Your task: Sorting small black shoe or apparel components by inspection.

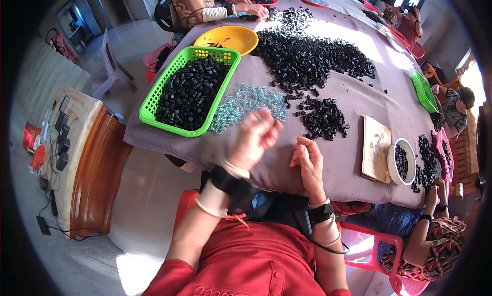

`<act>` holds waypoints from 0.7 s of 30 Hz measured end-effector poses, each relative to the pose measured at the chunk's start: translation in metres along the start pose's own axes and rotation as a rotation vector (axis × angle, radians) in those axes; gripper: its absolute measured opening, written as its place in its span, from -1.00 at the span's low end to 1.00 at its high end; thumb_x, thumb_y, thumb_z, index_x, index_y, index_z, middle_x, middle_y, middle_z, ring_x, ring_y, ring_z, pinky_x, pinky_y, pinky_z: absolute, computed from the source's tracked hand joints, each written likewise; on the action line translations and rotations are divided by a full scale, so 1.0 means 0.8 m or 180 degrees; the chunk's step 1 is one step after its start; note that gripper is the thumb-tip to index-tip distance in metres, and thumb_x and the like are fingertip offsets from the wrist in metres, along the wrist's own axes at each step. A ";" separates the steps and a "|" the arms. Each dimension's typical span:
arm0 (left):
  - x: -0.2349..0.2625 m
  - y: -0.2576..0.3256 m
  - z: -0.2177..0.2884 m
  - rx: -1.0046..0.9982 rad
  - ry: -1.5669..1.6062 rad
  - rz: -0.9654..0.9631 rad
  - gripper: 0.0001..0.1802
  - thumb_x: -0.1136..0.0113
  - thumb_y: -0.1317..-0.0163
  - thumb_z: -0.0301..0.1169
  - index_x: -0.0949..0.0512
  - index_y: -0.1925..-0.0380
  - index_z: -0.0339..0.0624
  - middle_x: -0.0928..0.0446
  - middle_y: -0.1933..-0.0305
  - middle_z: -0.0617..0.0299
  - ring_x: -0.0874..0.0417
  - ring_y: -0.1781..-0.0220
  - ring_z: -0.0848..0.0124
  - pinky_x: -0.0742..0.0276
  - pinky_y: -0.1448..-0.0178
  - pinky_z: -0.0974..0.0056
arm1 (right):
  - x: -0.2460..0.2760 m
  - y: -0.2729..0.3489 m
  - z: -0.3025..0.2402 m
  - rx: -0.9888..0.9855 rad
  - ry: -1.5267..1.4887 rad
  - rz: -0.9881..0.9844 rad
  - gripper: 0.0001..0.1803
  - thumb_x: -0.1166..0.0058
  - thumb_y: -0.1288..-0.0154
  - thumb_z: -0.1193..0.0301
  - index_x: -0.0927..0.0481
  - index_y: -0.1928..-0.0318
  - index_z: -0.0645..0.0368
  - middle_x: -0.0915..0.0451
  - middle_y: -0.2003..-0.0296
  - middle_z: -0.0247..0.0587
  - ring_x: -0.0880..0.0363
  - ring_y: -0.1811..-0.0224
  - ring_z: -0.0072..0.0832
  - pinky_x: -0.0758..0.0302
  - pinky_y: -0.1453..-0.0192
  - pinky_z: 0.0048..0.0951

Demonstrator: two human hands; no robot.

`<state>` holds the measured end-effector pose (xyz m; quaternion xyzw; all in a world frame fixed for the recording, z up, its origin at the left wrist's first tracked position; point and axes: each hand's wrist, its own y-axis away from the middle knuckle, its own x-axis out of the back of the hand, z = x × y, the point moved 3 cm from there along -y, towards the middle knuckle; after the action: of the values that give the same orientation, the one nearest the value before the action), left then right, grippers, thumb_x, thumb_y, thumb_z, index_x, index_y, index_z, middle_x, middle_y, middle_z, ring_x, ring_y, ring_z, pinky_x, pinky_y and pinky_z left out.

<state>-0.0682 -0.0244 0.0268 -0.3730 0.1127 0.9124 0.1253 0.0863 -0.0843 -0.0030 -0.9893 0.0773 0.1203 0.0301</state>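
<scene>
My left hand (pixel 257 134) is over the near edge of a spread of small clear bluish plastic pieces (pixel 246 104). Its fingers are curled and slightly blurred; whatever they hold is too small to make out. To its right, my right hand (pixel 309 162) is above the table's near edge, fingers bent in towards the thumb, any content hidden. Just beyond it lies a small heap of black cylindrical caps (pixel 325 119). A green plastic basket (pixel 146 114) left of my left hand is filled with black caps (pixel 192 93).
A large heap of black caps (pixel 307 60) covers the table's middle. A yellow plate (pixel 230 37) stands behind the basket. At right are a booklet (pixel 375 147) and a white bowl (pixel 393 168) with black pieces. Other people work at the far left and along the right.
</scene>
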 end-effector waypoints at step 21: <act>0.034 0.017 0.005 -0.1345 -0.5287 0.0321 -0.90 -0.22 0.06 -0.47 -0.50 0.53 -0.19 -0.46 0.48 0.16 -0.53 0.43 0.25 -0.42 0.34 0.24 | -0.005 0.000 0.004 0.0135 0.0430 0.0092 -0.85 0.03 -0.26 0.50 -0.45 0.18 0.30 -0.42 0.57 -0.41 -0.33 0.63 -0.73 -0.32 0.53 -0.70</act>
<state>-0.0940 -0.0318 0.0120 0.4058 -0.1715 0.8961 0.0543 0.0817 -0.0837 -0.0049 -0.9930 0.0960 0.0520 0.0439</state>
